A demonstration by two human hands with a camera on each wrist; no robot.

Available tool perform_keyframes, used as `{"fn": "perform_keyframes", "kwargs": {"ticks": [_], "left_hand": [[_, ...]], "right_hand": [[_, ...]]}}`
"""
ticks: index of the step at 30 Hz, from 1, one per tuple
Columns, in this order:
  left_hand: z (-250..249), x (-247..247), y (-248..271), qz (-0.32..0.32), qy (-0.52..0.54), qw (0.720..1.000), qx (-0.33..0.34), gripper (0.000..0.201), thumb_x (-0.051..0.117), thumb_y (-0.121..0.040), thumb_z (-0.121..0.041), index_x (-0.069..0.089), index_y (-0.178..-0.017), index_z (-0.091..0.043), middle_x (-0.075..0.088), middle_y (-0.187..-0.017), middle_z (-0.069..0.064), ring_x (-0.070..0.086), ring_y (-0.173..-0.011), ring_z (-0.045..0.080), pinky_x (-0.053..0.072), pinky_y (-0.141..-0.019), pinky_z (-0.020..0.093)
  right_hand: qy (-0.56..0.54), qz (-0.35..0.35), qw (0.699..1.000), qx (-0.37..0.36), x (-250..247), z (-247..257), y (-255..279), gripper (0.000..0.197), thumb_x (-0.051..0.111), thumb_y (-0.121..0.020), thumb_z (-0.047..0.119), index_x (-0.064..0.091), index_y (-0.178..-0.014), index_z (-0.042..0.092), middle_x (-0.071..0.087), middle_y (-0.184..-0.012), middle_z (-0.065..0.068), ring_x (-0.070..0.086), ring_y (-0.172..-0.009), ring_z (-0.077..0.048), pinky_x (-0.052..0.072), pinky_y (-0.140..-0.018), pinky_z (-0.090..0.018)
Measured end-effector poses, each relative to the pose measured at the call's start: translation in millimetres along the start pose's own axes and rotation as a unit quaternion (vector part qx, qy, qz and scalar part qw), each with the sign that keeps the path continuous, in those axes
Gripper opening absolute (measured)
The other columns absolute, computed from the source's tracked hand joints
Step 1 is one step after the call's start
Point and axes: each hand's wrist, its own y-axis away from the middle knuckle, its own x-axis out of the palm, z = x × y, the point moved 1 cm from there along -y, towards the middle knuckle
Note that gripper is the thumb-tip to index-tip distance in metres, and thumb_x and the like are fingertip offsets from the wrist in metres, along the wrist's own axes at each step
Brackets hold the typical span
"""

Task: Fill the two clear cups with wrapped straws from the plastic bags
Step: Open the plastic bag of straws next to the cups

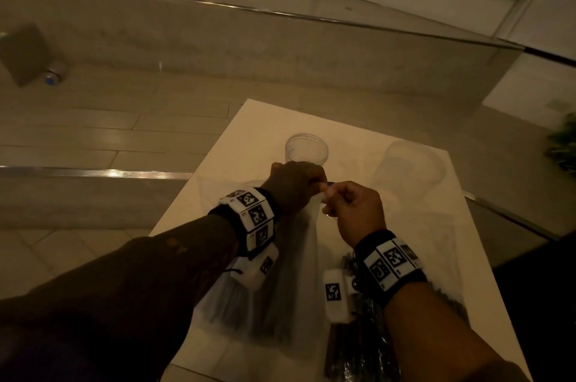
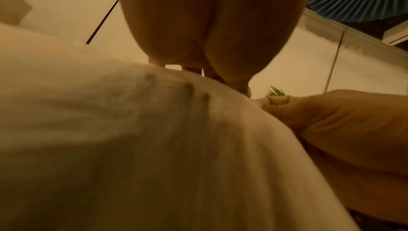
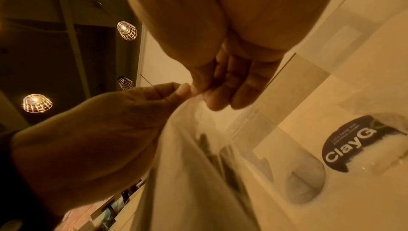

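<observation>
Both forearms reach forward over the white tabletop (image 1: 414,225), each wrist wearing a band of black-and-white marker tiles. The left hand (image 1: 293,186) and the right hand (image 1: 353,210) meet at the top edge of a clear plastic bag (image 1: 293,272), which hangs from them toward the near edge of the tabletop. The left hand's fingers (image 3: 183,89) are curled, thumb and forefinger pinching the bag's mouth; the right hand's fingers (image 3: 229,88) are bent inward and pinch the same edge just beside them, fingertips of the two hands nearly touching. Dark wrapped straws (image 3: 212,149) show dimly through the bag's film, below the hands. A second bag of dark straws (image 1: 358,347) lies flat on the tabletop under the right wrist. Two clear cups stand upright beyond the hands: the left cup (image 1: 307,149) just behind the left hand's knuckles, the right cup (image 1: 411,163) further right and apart from both hands. Whether either cup contains anything cannot be told in the dim light.
</observation>
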Motion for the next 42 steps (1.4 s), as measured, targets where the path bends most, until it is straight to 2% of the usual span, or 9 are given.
{"fn": "perform_keyframes", "kwargs": {"ticks": [15, 18, 23, 29, 32, 34, 36, 38, 42], "left_hand": [[114, -44, 47, -0.115, -0.101, 0.987, -0.051, 0.022, 0.041, -0.094, -0.035, 0.061, -0.091, -0.025, 0.062, -0.096, -0.006, 0.056, -0.093, 0.019, 0.041, -0.084, 0.039], [105, -41, 51, -0.122, -0.095, 0.984, -0.085, 0.014, 0.049, -0.093, -0.031, 0.059, -0.1, -0.023, 0.059, -0.108, -0.004, 0.051, -0.104, 0.02, 0.035, -0.087, 0.038], [56, -19, 36, 0.011, -0.101, 0.994, -0.042, 0.059, 0.051, -0.081, -0.064, 0.038, -0.132, -0.037, 0.041, -0.138, -0.006, 0.03, -0.131, 0.023, 0.022, -0.109, 0.052], [33, -7, 29, -0.071, -0.144, 0.987, -0.024, 0.021, 0.054, -0.087, -0.045, 0.065, -0.1, -0.032, 0.04, -0.139, -0.001, 0.024, -0.134, 0.025, 0.014, -0.11, 0.054], [30, -4, 38, -0.104, -0.19, 0.976, -0.012, 0.019, 0.056, -0.088, -0.038, 0.063, -0.101, -0.025, 0.051, -0.126, 0.002, 0.039, -0.119, 0.024, 0.029, -0.1, 0.045], [26, -1, 42, -0.1, -0.205, 0.973, 0.008, 0.02, 0.049, -0.092, -0.035, 0.058, -0.104, -0.022, 0.057, -0.114, 0.001, 0.045, -0.107, 0.021, 0.033, -0.091, 0.037], [20, 5, 42, -0.09, -0.193, 0.977, 0.021, 0.02, 0.044, -0.095, -0.034, 0.056, -0.103, -0.02, 0.06, -0.109, 0.001, 0.046, -0.104, 0.021, 0.033, -0.086, 0.036], [16, 10, 42, -0.072, -0.195, 0.978, 0.02, 0.023, 0.041, -0.095, -0.036, 0.055, -0.101, -0.021, 0.061, -0.105, 0.0, 0.048, -0.105, 0.023, 0.03, -0.086, 0.037], [38, 21, 56, 0.001, -0.156, 0.988, 0.017, 0.066, 0.058, -0.071, -0.067, 0.048, -0.12, -0.024, 0.05, -0.12, -0.002, 0.04, -0.116, 0.021, 0.028, -0.101, 0.041]], "right_hand": [[0.056, -0.092, 0.994, -0.022, -50, -16, -13, 0.021, 0.056, -0.095, 0.009, 0.061, -0.078, 0.019, 0.065, -0.071, -0.008, 0.064, -0.066, -0.025, 0.055, -0.062, -0.032], [-0.016, -0.085, 0.996, -0.012, -42, -13, -11, 0.02, 0.053, -0.096, 0.004, 0.061, -0.081, 0.015, 0.067, -0.081, -0.011, 0.067, -0.068, -0.025, 0.059, -0.064, -0.032], [-0.084, -0.033, 0.996, -0.027, -26, -3, -6, 0.022, 0.049, -0.097, -0.001, 0.059, -0.083, 0.013, 0.069, -0.081, -0.007, 0.071, -0.07, -0.014, 0.059, -0.066, -0.024], [-0.096, -0.027, 0.995, 0.002, -25, -5, -5, 0.024, 0.049, -0.097, -0.002, 0.058, -0.08, 0.012, 0.069, -0.079, -0.007, 0.071, -0.068, -0.019, 0.06, -0.064, -0.028], [0.082, -0.033, 0.996, -0.008, -32, -9, -4, 0.008, 0.061, -0.092, 0.01, 0.06, -0.088, 0.018, 0.068, -0.095, -0.002, 0.067, -0.086, -0.02, 0.059, -0.079, -0.034], [0.22, -0.031, 0.968, -0.118, -31, 5, 2, 0.038, 0.072, -0.083, 0.018, 0.055, -0.117, 0.022, 0.053, -0.124, 0.003, 0.052, -0.111, -0.013, 0.047, -0.091, -0.02], [0.318, 0.084, 0.921, -0.208, -14, 20, 5, 0.065, 0.075, -0.079, 0.027, 0.044, -0.136, 0.022, 0.044, -0.137, 0.003, 0.038, -0.124, -0.014, 0.035, -0.103, -0.027], [0.421, 0.203, 0.861, -0.204, 12, 23, 4, 0.055, 0.067, -0.084, 0.034, 0.047, -0.134, 0.023, 0.048, -0.137, 0.0, 0.038, -0.128, -0.021, 0.03, -0.108, -0.039], [0.526, 0.208, 0.812, -0.147, 34, 4, -6, 0.022, 0.043, -0.098, 0.031, 0.059, -0.112, 0.022, 0.061, -0.118, -0.002, 0.049, -0.118, -0.026, 0.03, -0.103, -0.043]]}}
